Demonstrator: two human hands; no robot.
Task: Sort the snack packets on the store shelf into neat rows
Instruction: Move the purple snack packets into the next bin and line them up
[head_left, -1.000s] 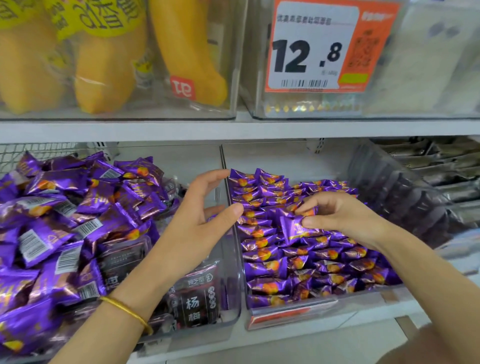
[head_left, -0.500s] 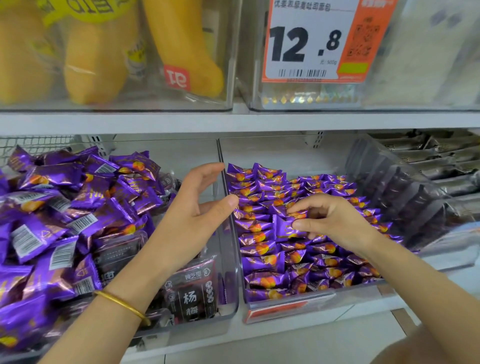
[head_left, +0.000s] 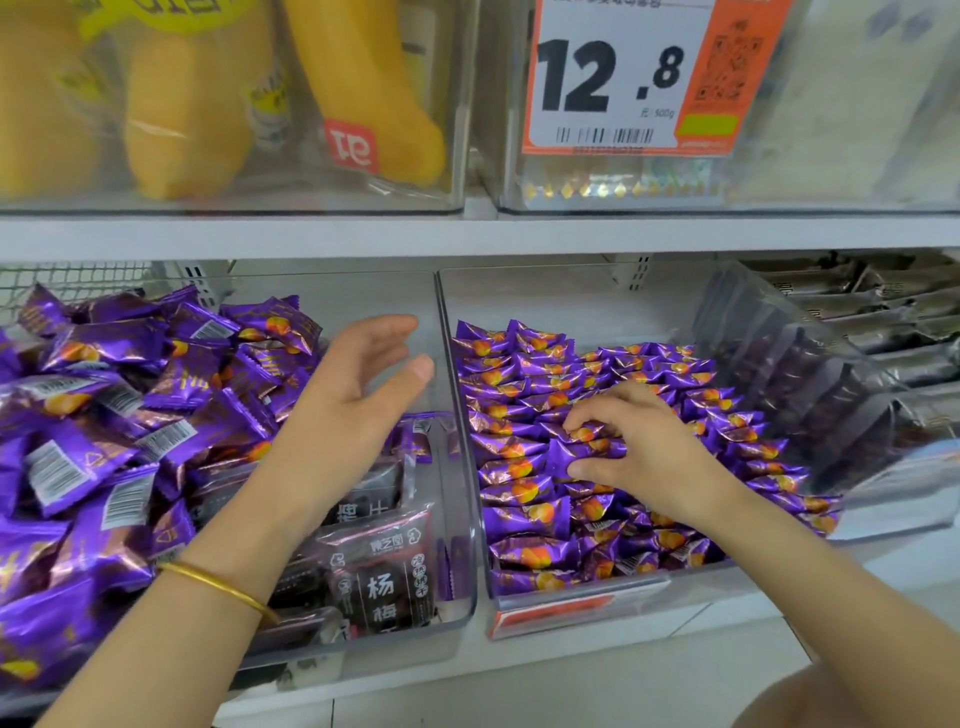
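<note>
Small purple snack packets (head_left: 524, 519) lie in neat rows inside a clear bin (head_left: 571, 608) on the lower shelf. My right hand (head_left: 634, 447) rests on the middle rows, its thumb and fingertips pinching one purple packet (head_left: 584, 453). My left hand (head_left: 353, 400) hovers open above the left clear bin (head_left: 457, 597), fingers relaxed and holding nothing. A loose heap of the same purple packets (head_left: 119, 410) fills the left part of that bin.
Dark plum packets (head_left: 379, 577) stand at the front of the left bin. A dark bin of silver-grey packets (head_left: 883, 332) sits at the right. Above, the upper shelf (head_left: 467, 234) carries clear boxes with yellow bags (head_left: 187, 114) and a 12.8 price tag (head_left: 628, 78).
My right hand has sunk lower onto the rows with the packet. My left hand has drawn back to the left, away from the divider, its fingers spread wider.
</note>
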